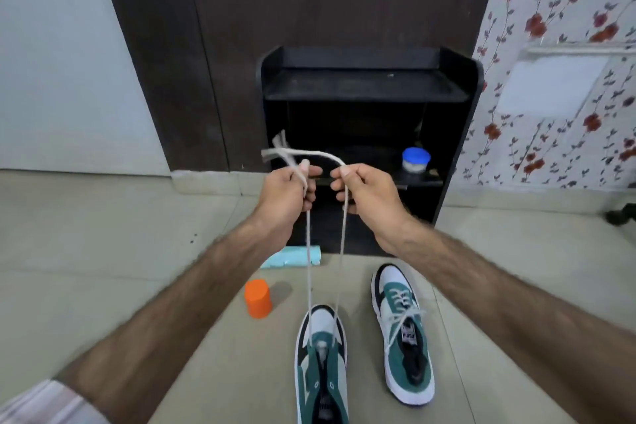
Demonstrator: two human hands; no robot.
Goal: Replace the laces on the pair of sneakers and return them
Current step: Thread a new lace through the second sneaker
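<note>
Both ends of a white lace held up over the near sneaker.

My left hand (287,191) pinches one end of the white lace (309,251) and my right hand (366,188) pinches the other, fingers curled round it; the two strands run down to the toe end of the green, white and black sneaker (321,372) on the floor (103,251) nearest me. Its mate (402,330), already laced and tied, lies just to the right. An orange cup (258,298) stands to the left, with a black shelf unit (368,86) farther off.
</note>
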